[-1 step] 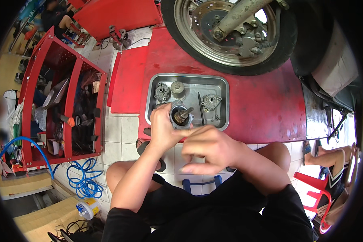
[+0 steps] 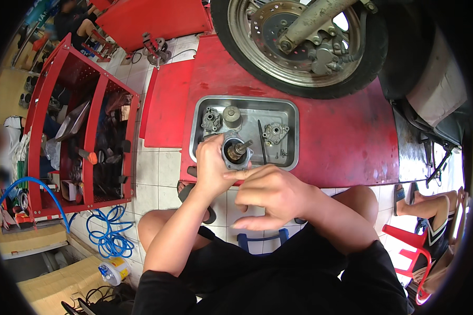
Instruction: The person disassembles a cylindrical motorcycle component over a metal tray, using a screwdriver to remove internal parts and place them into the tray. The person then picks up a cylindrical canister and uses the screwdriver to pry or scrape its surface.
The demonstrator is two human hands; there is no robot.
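Observation:
My left hand (image 2: 210, 163) is wrapped round a metal housing (image 2: 236, 166), held over the near edge of a steel tray (image 2: 295, 113). A worn shaft (image 2: 240, 149) sticks up out of the housing's round opening. Close by on the right is my right hand (image 2: 273, 194), its fingers bent and its thumb apart from them, with nothing seen in it. Its knuckles are by my left thumb; whether they touch I cannot tell. Inside the tray lie a metal cover (image 2: 275, 133), a cylindrical metal part (image 2: 231, 116), a small casting (image 2: 211, 120) and a dark thin rod (image 2: 261, 140).
The tray rests on a red bench (image 2: 341, 136). Beyond it stands a motorcycle wheel (image 2: 291, 89). To the left are a red tool cart (image 2: 97, 131) and a coiled blue hose (image 2: 110, 233). Another person's leg (image 2: 431, 210) and a red chair (image 2: 404, 236) show at right.
My right hand has shifted very slightly, its thumb dropping a little lower and away from the fingers. My left hand and the housing stay in place.

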